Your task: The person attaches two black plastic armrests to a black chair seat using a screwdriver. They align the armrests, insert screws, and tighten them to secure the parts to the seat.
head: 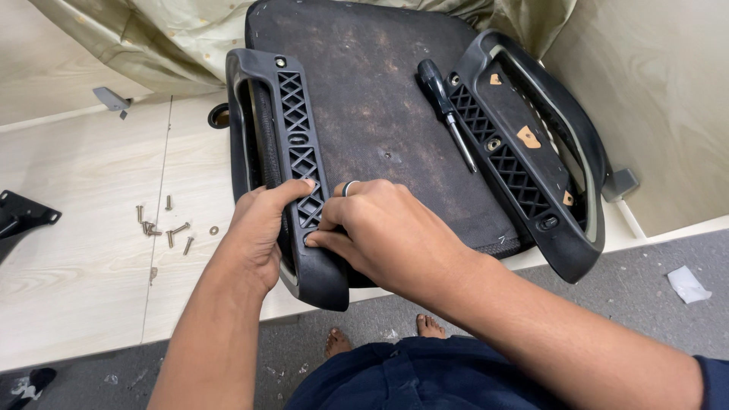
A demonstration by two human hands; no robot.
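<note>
Pale wood makes up the big tabletop [83,250], and it fills most of the left side. A dark, worn chair seat [380,114] lies upside down on it, with its near edge close to the person. Greenish cloth [152,38] hangs behind the seat.

Two black plastic armrests sit on the seat. The right armrest [531,152] lies along the far right edge, tilted, with a criss-cross pattern on its flat part. The left armrest [292,152] lies along the left edge of the seat and has the same criss-cross holes. Its near end hangs a little over the edge of the tabletop.

Both hands are on the near end of the left armrest. The left hand [262,228] is wrapped around its outer side, with the thumb lying on top of the holes. The right hand [380,228] is curled and pressed down on the inner side, with the fingertips bent onto the plastic. If something small is under those fingers, it is hidden. A ring sits on one finger of the right hand.

A black-handled screwdriver [448,114] lies on the seat between the two armrests, away from both hands. A little bunch of screws [163,226] lies on the tabletop, left of the left hand. Grey floor and two bare feet show below.
</note>
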